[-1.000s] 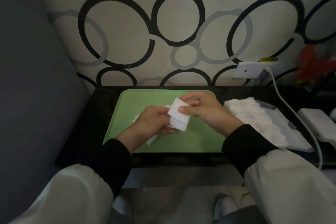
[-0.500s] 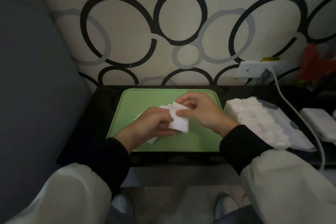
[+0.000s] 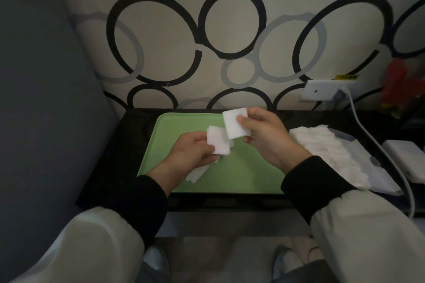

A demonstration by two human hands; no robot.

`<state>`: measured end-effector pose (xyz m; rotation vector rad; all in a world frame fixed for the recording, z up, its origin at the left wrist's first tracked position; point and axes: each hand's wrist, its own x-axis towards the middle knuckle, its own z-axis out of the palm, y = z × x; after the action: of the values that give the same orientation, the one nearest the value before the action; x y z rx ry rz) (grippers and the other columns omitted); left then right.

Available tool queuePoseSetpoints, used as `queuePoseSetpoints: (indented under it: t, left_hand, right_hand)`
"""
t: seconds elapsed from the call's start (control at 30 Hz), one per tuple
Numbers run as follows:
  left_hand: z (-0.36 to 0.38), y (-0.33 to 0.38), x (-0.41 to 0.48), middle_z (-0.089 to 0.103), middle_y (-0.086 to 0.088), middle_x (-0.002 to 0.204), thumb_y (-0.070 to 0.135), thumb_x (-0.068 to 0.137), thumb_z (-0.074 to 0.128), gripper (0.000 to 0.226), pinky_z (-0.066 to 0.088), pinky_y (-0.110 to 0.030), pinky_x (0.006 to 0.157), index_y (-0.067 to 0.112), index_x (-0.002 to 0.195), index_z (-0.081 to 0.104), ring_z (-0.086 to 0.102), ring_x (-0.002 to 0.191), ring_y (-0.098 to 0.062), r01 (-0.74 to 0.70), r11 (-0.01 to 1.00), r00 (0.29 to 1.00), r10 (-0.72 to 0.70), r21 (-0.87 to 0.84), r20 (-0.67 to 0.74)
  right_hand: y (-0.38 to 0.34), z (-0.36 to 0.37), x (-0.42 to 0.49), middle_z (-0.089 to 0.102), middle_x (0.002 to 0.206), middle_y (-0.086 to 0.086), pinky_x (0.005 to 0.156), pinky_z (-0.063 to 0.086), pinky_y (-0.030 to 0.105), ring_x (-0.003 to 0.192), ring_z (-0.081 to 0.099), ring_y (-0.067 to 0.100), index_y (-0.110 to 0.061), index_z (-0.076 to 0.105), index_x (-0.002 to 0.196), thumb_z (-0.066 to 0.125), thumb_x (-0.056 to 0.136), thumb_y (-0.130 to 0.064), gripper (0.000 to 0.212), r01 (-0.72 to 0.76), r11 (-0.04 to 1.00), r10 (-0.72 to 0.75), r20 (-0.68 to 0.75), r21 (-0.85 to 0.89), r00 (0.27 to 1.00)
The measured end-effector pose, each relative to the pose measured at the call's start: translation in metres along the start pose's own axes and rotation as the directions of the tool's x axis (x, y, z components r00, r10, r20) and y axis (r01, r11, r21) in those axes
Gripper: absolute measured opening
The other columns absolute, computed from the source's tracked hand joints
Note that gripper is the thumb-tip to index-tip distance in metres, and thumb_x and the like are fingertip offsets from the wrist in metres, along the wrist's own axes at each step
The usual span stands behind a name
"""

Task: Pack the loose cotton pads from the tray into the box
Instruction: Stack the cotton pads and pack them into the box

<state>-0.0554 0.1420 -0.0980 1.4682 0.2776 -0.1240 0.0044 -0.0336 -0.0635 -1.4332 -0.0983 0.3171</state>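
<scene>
Green plastic tray sits on the black desk, with both hands held over it. The left hand has its grip closed around a small stack of white square cotton pads, thumb on top, the edges fanned unevenly. The right hand pinches a white pad between thumb and fingers, lifted above the tray's far edge. Whether that is one pad or two pressed together I cannot tell. A few more loose pads lie on the tray, partly hidden beneath the left wrist. The white open box lies on the desk just right of the tray, a packed row of pads filling much of it.

The likeliest trouble is the fanned stack. Its pads are light and soft, so a slack grip could let the lower ones slide out onto the tray or off its edge. Pushing a crooked bundle into the box could also fold corners or ruffle the packed row. The right sleeve passes close over that row and might drag pads out. A white cable runs just beyond the box and could snag a reaching wrist.
</scene>
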Motion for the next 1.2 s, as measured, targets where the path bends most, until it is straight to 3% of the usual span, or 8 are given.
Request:
queuePoseSetpoints:
  t: [0.1, 0.27, 0.53, 0.73, 0.9, 1.07, 1.13, 1.2]
  left_hand:
    - [0.005, 0.003, -0.002, 0.074, -0.011, 0.105, -0.009, 0.091, 0.057, 0.029, 0.059, -0.021, 0.071, 0.008, 0.112, 0.067, 0.072, 0.093, -0.022, -0.029, 0.998, 0.999, 0.027, -0.057, -0.033]
    - [0.014, 0.008, -0.006, 0.076, -0.009, 0.104, -0.003, 0.088, 0.065, 0.027, 0.058, -0.021, 0.075, 0.014, 0.109, 0.069, 0.073, 0.094, -0.018, -0.057, 0.993, 0.998, 0.059, -0.101, 0.014]
    - [0.022, 0.006, -0.005, 0.074, -0.014, 0.111, -0.004, 0.090, 0.064, 0.032, 0.060, -0.024, 0.080, 0.006, 0.120, 0.065, 0.071, 0.096, -0.020, -0.048, 0.991, 0.998, 0.054, -0.125, 0.041]
    - [0.033, 0.006, -0.005, 0.077, -0.006, 0.101, -0.003, 0.091, 0.062, 0.026, 0.059, -0.027, 0.085, 0.013, 0.109, 0.070, 0.072, 0.093, -0.016, -0.058, 0.991, 0.997, 0.063, -0.119, 0.046]
    - [0.049, 0.012, -0.007, 0.075, -0.012, 0.101, -0.001, 0.093, 0.049, 0.028, 0.058, -0.028, 0.073, 0.009, 0.106, 0.071, 0.074, 0.091, -0.022, -0.026, 0.980, 1.000, 0.028, -0.197, 0.008]
    - [0.074, 0.011, -0.014, 0.076, -0.005, 0.096, 0.000, 0.090, 0.065, 0.020, 0.059, -0.024, 0.076, 0.011, 0.106, 0.068, 0.072, 0.088, -0.014, -0.152, 0.987, 0.987, 0.154, -0.054, 0.041]
    - [0.089, 0.011, -0.016, 0.075, -0.008, 0.095, -0.004, 0.089, 0.066, 0.022, 0.058, -0.022, 0.070, 0.009, 0.106, 0.067, 0.070, 0.084, -0.015, -0.183, 0.983, 0.981, 0.183, -0.008, 0.065]
    - [0.104, 0.011, -0.020, 0.074, -0.010, 0.096, -0.002, 0.088, 0.068, 0.020, 0.058, -0.021, 0.067, 0.007, 0.106, 0.067, 0.070, 0.083, -0.015, -0.227, 0.972, 0.971, 0.222, 0.052, 0.093]
  right_hand:
    - [0.001, 0.007, -0.006, 0.069, 0.097, 0.014, 0.067, 0.052, 0.029, 0.081, 0.066, 0.022, -0.001, 0.060, 0.112, 0.066, 0.090, -0.004, 0.022, -0.086, 0.995, 0.080, 0.114, 0.046, 0.990]
    - [0.004, 0.010, -0.010, 0.068, 0.092, 0.013, 0.066, 0.058, 0.031, 0.078, 0.068, 0.023, -0.010, 0.060, 0.089, 0.071, 0.087, -0.003, 0.013, -0.074, 0.995, 0.076, 0.034, -0.070, 0.996]
    - [0.006, 0.008, -0.012, 0.066, 0.091, 0.011, 0.058, 0.056, 0.025, 0.075, 0.066, 0.020, -0.009, 0.060, 0.093, 0.071, 0.087, -0.006, 0.013, -0.054, 0.990, 0.053, -0.013, -0.131, 0.999]
    - [0.011, 0.003, -0.009, 0.061, 0.083, 0.009, 0.057, 0.056, 0.026, 0.074, 0.064, 0.020, -0.012, 0.059, 0.085, 0.073, 0.086, -0.006, 0.014, 0.028, 0.974, -0.046, -0.076, -0.225, 0.996]
    - [0.014, -0.006, -0.014, 0.059, 0.081, 0.002, 0.069, 0.058, 0.041, 0.077, 0.062, 0.019, -0.014, 0.058, 0.083, 0.075, 0.084, -0.008, 0.018, 0.131, 0.923, -0.193, -0.140, -0.363, 0.971]
    - [0.011, -0.032, -0.029, 0.059, 0.099, 0.003, 0.081, 0.053, 0.041, 0.089, 0.062, 0.022, -0.022, 0.057, 0.101, 0.079, 0.079, -0.025, 0.031, 0.098, 0.886, -0.215, -0.214, -0.453, 0.953]
    - [0.003, -0.049, -0.041, 0.061, 0.105, 0.004, 0.081, 0.053, 0.037, 0.094, 0.063, 0.020, -0.020, 0.060, 0.113, 0.079, 0.080, -0.026, 0.039, 0.082, 0.883, -0.172, -0.157, -0.462, 0.973]
    - [-0.005, -0.069, -0.057, 0.066, 0.097, 0.004, 0.068, 0.054, 0.029, 0.086, 0.064, 0.015, -0.013, 0.066, 0.109, 0.078, 0.083, -0.022, 0.030, 0.100, 0.880, -0.129, -0.031, -0.465, 0.991]
